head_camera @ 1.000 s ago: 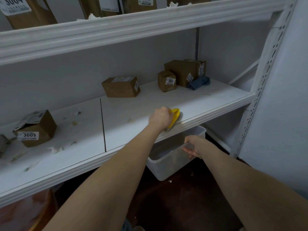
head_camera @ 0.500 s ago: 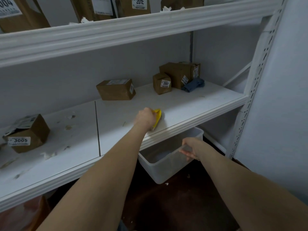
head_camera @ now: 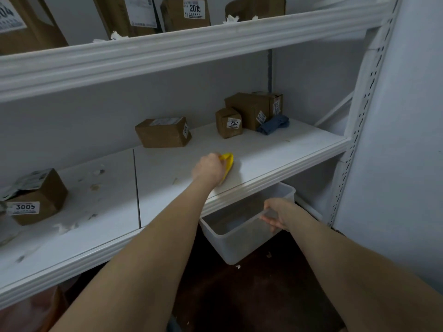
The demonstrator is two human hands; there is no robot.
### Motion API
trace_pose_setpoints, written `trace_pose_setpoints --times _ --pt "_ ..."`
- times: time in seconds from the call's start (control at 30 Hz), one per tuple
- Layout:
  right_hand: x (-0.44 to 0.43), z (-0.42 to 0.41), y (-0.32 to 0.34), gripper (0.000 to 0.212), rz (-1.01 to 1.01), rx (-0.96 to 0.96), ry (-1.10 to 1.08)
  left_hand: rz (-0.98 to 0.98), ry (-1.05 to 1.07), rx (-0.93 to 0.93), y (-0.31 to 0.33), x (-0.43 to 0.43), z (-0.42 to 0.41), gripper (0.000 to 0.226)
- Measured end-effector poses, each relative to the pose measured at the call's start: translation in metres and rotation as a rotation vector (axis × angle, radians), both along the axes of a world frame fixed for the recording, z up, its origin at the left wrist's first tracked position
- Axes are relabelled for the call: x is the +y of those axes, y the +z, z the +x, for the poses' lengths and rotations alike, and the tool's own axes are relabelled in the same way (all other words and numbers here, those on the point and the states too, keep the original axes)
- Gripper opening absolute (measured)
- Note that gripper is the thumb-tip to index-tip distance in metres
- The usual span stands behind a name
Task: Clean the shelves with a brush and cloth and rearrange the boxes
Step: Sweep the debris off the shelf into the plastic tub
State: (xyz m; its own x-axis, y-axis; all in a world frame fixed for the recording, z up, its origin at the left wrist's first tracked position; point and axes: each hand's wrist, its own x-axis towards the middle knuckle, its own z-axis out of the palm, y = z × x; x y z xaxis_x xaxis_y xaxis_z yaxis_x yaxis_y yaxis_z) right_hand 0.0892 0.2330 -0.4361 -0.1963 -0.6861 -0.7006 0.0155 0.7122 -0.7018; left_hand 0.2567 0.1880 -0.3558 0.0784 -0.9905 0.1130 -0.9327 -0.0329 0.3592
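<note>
Yellow brush [head_camera: 228, 161] clasped in outstretched left hand [head_camera: 208, 169] on the shelf [head_camera: 275, 149]; right hand [head_camera: 278, 213] apparently pinches clear tub [head_camera: 239, 245] rim.

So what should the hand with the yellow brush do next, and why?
Probably sweep the yellow brush toward the front edge of the shelf. The left hand grips it, the right hand holds the clear bin just under that edge, and a scrap lies beside the left hand, so a pull forward should drop it in.
</note>
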Motion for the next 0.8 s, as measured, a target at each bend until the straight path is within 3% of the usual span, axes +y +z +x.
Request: trace_pose_setpoints --times 0.13,0.37,0.53,0.63,0.8 --pt "-0.004 0.002 0.0 0.059 0.028 -0.018 0.006 0.073 0.024 0.02 -0.008 0.001 0.005 0.037" --pt "-0.003 0.004 -0.007 0.042 -0.11 -0.023 -0.035 0.128 -0.287 0.118 -0.004 0.005 -0.049 0.04" --pt "-0.002 -0.001 0.001 0.057 0.006 0.0 0.002 -0.009 -0.048 0.063 0.008 -0.005 -0.012 0.037" --pt "-0.004 -0.002 0.002 0.059 0.013 -0.006 -0.011 0.075 0.102 0.004 0.002 -0.005 0.007 0.04" --pt "-0.004 -0.001 -0.006 0.044 -0.054 -0.048 -0.05 0.108 -0.137 0.057 -0.004 -0.001 -0.036 0.038"
